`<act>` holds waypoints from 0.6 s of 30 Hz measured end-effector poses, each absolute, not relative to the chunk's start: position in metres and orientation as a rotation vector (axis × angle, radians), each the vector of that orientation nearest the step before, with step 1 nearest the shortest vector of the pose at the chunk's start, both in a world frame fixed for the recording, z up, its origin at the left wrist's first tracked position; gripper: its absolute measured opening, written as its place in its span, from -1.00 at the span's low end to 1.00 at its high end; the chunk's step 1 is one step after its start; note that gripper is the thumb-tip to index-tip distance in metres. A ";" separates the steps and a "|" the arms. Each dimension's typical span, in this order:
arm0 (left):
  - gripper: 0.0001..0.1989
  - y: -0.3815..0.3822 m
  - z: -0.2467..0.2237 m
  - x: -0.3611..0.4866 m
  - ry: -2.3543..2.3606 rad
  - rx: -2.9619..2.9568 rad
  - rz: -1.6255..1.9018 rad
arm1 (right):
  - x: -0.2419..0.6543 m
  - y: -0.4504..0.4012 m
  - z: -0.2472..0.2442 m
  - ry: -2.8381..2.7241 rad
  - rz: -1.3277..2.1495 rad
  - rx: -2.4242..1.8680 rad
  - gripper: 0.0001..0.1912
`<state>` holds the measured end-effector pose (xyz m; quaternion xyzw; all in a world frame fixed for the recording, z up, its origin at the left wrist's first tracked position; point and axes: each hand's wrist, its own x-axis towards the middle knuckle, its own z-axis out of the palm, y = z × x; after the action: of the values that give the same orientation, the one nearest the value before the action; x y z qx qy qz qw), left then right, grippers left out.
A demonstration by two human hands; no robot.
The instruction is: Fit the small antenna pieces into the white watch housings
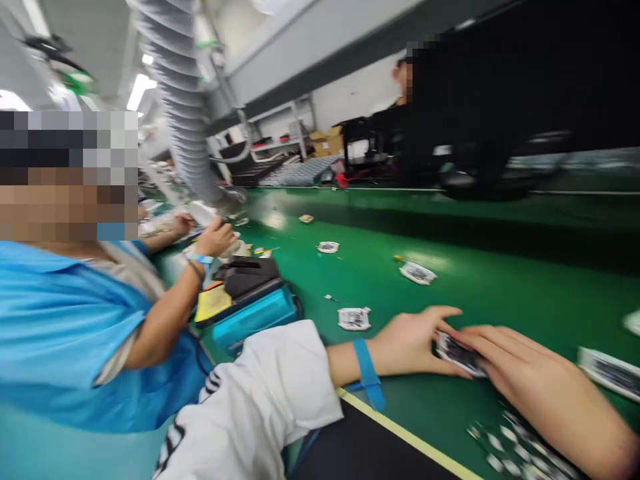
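Head view | left hand (405,347), right hand (530,380): fingers closed on printed card (459,353) at 4 o'clock | card half hidden by fingers, print blurred | co-worker's hand (217,239) at 9 o'clock

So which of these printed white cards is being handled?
The printed white card held between the left hand and right hand; the other cards lie untouched on the green workbench.

I'm in a factory: a green assembly line (480,293) runs before me under ribbed grey ducting (175,87).
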<state>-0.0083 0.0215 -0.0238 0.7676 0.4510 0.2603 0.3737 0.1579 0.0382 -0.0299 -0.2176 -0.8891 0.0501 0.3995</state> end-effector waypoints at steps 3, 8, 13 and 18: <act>-0.27 0.023 -0.022 -0.008 1.199 1.947 0.768 | 0.159 0.033 -0.022 -2.429 -0.278 -0.818 -0.77; -0.33 0.021 -0.019 -0.008 1.125 1.897 0.825 | 0.155 0.038 -0.014 -2.428 0.051 -0.904 -0.87; -0.34 0.021 -0.020 -0.007 1.099 1.817 0.872 | 0.158 0.042 -0.025 -2.189 0.370 -0.845 -0.92; -0.37 0.022 -0.022 -0.006 1.113 1.762 0.865 | 0.157 0.044 -0.033 -2.184 0.431 -0.921 -0.93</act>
<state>-0.0061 0.0218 -0.0221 0.7057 0.4459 0.3462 0.4281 0.1569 0.0435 -0.0326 -0.3569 -0.8465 0.1669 0.3580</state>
